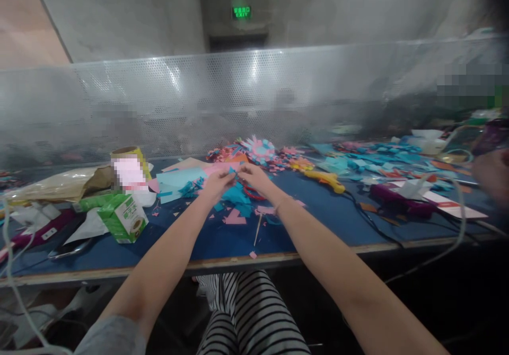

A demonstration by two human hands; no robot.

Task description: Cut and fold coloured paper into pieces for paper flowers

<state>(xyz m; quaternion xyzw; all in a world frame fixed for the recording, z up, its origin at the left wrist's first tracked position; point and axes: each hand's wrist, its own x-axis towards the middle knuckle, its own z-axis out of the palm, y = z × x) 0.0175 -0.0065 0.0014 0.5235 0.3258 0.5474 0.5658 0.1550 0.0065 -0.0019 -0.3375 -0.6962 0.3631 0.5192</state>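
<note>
My left hand (219,183) and my right hand (253,178) meet over the middle of the table, fingertips nearly together. A small piece of blue paper (231,170) shows at the fingertips, pinched by the left hand. The right hand's fingers are closed at the same spot; what they grip is partly hidden. Below the hands lies a heap of blue paper pieces (237,200). Pink paper scraps (234,217) and a thin stick (258,230) rest nearer the front edge. Behind the hands is a pink and blue paper flower (260,151).
A yellow glue gun (326,179) with a black cord lies to the right. At left stand a green-and-white box (123,218) and a phone (71,248). Purple power strips (401,201) sit on both sides. A perforated screen (167,106) rises behind; another person's hand (491,177) appears at right.
</note>
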